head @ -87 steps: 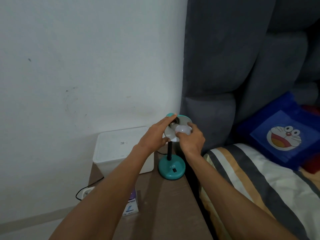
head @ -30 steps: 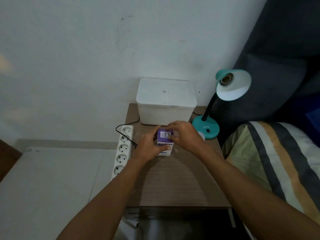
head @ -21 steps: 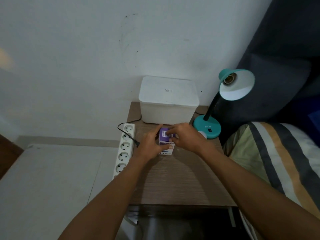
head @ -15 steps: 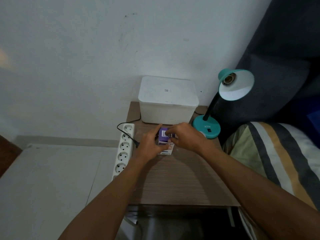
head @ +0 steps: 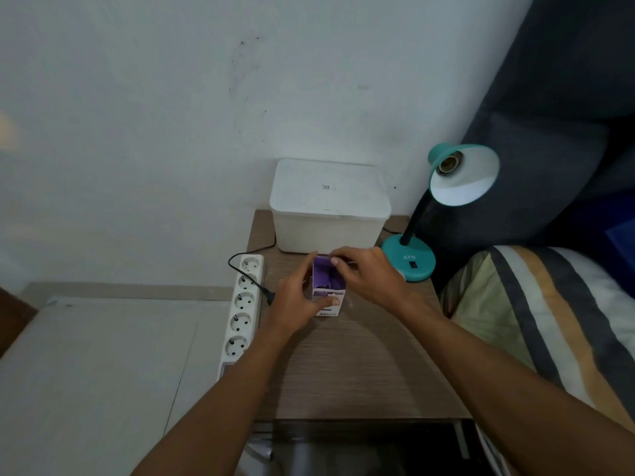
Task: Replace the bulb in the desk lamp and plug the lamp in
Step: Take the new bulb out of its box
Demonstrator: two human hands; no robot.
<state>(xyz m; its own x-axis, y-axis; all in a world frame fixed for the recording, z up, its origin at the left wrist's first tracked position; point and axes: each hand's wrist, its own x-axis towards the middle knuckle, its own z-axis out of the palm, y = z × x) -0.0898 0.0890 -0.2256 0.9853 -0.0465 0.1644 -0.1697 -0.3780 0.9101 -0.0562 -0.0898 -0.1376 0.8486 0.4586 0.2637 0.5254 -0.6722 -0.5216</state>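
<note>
In the middle of the frame the left hand (head: 298, 304) grips the left side of a small purple and white bulb box (head: 328, 290) that stands on the wooden bedside table (head: 360, 365), thumb across its front face. The right hand (head: 369, 273) comes in from the right, and its fingertips (head: 335, 260) pinch the flap at the box's far top edge. The top looks open, with a dark purple inside showing; whether a bulb sits in it I cannot tell.

To my eye the step in hand is getting the new bulb out of its box. The desk lamp (head: 409, 261) stands just right of the hands, its shade (head: 464, 176) tilted toward the camera in the upper right and its socket (head: 450, 162) bare. The next move calls for the left hand to steady the box while the right reaches in and lifts the bulb clear, then carries it up to the socket. Plugging in comes later: a black cord (head: 247, 269) ends in a plug near the white power strip (head: 244, 304) on the left, but I cannot tell whether it is seated.

Half a second earlier the box top was shut, its barcode label showing; now the flap is raised. Some three seconds earlier both hands were at the shade with a bulb there.
</note>
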